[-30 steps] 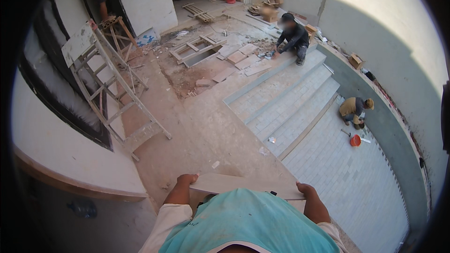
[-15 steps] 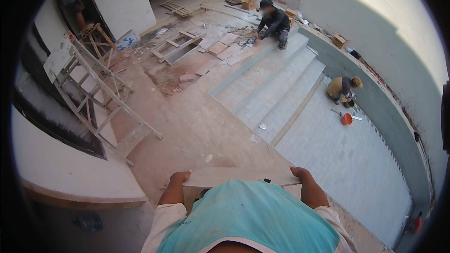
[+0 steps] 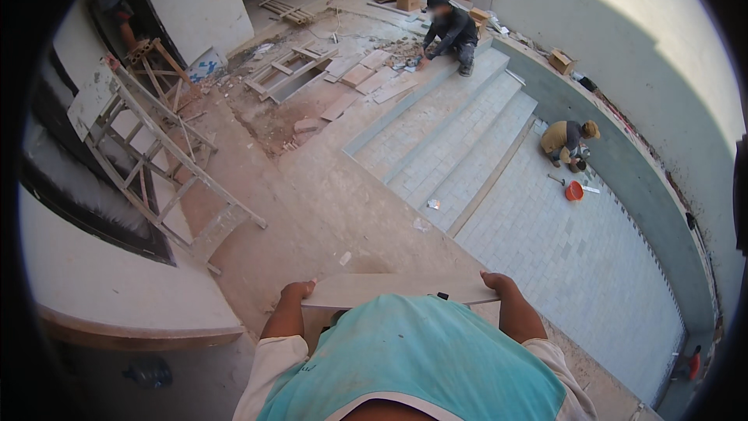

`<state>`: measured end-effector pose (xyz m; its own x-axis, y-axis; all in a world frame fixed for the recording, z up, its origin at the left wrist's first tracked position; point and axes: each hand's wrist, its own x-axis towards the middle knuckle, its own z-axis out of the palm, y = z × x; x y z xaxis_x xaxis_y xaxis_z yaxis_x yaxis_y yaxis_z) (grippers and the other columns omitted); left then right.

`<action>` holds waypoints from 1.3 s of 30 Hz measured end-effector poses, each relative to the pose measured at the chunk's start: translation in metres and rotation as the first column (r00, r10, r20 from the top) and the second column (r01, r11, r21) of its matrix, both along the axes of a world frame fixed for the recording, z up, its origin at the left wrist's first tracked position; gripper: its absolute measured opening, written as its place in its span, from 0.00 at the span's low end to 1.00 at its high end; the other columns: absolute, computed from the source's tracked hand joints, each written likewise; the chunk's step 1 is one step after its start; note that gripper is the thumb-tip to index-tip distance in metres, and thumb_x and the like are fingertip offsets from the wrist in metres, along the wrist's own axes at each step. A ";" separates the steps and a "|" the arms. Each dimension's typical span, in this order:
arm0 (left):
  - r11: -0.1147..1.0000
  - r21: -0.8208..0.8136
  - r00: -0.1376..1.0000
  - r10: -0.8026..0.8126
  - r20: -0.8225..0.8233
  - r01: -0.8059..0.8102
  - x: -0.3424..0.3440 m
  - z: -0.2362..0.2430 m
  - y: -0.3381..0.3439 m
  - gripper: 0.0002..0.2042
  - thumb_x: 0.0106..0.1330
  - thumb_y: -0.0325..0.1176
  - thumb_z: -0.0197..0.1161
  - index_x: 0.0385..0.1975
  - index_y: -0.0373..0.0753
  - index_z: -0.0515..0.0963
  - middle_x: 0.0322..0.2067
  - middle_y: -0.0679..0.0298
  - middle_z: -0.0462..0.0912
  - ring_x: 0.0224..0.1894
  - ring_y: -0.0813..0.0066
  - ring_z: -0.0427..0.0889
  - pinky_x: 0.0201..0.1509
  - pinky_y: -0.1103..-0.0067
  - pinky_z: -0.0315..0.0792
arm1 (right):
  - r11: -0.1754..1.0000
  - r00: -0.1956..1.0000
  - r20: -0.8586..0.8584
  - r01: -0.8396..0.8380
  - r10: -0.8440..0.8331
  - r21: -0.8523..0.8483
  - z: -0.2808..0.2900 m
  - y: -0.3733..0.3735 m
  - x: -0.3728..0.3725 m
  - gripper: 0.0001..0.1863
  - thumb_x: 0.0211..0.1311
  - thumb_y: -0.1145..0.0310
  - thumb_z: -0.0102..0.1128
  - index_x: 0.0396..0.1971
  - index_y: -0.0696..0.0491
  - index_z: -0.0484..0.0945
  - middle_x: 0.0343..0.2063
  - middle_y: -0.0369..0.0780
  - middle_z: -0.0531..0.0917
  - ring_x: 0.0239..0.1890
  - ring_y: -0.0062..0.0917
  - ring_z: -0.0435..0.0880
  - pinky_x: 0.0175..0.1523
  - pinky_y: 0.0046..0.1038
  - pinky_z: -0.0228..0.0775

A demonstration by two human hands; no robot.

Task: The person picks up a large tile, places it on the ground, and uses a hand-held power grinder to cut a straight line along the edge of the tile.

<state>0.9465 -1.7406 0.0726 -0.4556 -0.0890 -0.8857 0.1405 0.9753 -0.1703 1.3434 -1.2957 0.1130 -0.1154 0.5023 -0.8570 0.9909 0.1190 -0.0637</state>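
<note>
A wide, flat, pale beige tile is held level in front of my body, and my teal-and-white shirt covers part of its near edge. My left hand is closed round the tile's left end. At the opposite end, my right hand grips the right edge with the thumb side on top. The fingers under the tile are hidden on both sides. A small black object shows at the tile's near edge, against my shirt.
A wooden trestle ladder stands on the left by a low white wall. Steps descend on the right to a tiled basin floor. One person crouches atop the steps, another beside an orange bucket. A wood-framed opening lies ahead among loose tiles.
The surroundings have shifted slightly left in the view and the floor's things lie a little nearer. Both hands keep the same hold on the tile.
</note>
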 end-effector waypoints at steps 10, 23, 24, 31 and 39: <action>1.000 0.014 1.000 0.007 -0.006 -0.006 -0.004 -0.010 -0.008 0.39 0.64 0.67 0.31 0.64 0.42 0.60 0.67 0.55 0.54 0.70 0.58 0.51 0.71 0.66 0.45 | 0.999 0.998 0.045 -0.038 0.037 0.028 -0.012 0.001 -0.006 0.37 0.65 0.38 0.29 0.62 0.52 0.64 0.65 0.45 0.59 0.69 0.36 0.54 0.70 0.38 0.45; 1.000 0.002 1.000 -0.002 -0.008 0.002 0.001 0.008 0.001 0.39 0.64 0.67 0.29 0.64 0.44 0.60 0.67 0.55 0.55 0.70 0.59 0.52 0.70 0.65 0.46 | 0.998 0.997 0.050 -0.061 0.059 0.034 -0.005 0.000 -0.006 0.37 0.66 0.39 0.27 0.61 0.53 0.64 0.65 0.45 0.60 0.69 0.36 0.54 0.70 0.38 0.45; 1.000 0.005 1.000 -0.007 -0.007 0.007 0.001 0.007 0.001 0.39 0.64 0.67 0.29 0.64 0.43 0.60 0.67 0.55 0.55 0.70 0.58 0.52 0.70 0.66 0.46 | 0.998 0.997 0.054 -0.059 0.057 0.035 -0.002 0.000 -0.006 0.37 0.66 0.39 0.27 0.61 0.53 0.64 0.65 0.45 0.60 0.69 0.36 0.54 0.70 0.38 0.45; 1.000 0.004 1.000 -0.007 -0.003 0.007 -0.003 -0.007 -0.005 0.38 0.63 0.67 0.30 0.64 0.44 0.60 0.67 0.56 0.54 0.70 0.58 0.52 0.70 0.66 0.46 | 0.998 0.998 0.048 -0.048 0.046 0.034 0.008 -0.003 -0.008 0.37 0.66 0.39 0.28 0.61 0.53 0.64 0.65 0.45 0.60 0.69 0.37 0.54 0.70 0.38 0.44; 1.000 -0.002 1.000 0.017 -0.010 -0.017 0.001 0.000 -0.004 0.39 0.64 0.67 0.30 0.64 0.43 0.60 0.67 0.56 0.55 0.70 0.59 0.52 0.70 0.66 0.46 | 1.000 1.000 -0.012 -0.021 0.020 -0.012 0.010 -0.002 -0.006 0.40 0.65 0.38 0.33 0.62 0.60 0.60 0.66 0.50 0.56 0.70 0.40 0.51 0.69 0.41 0.45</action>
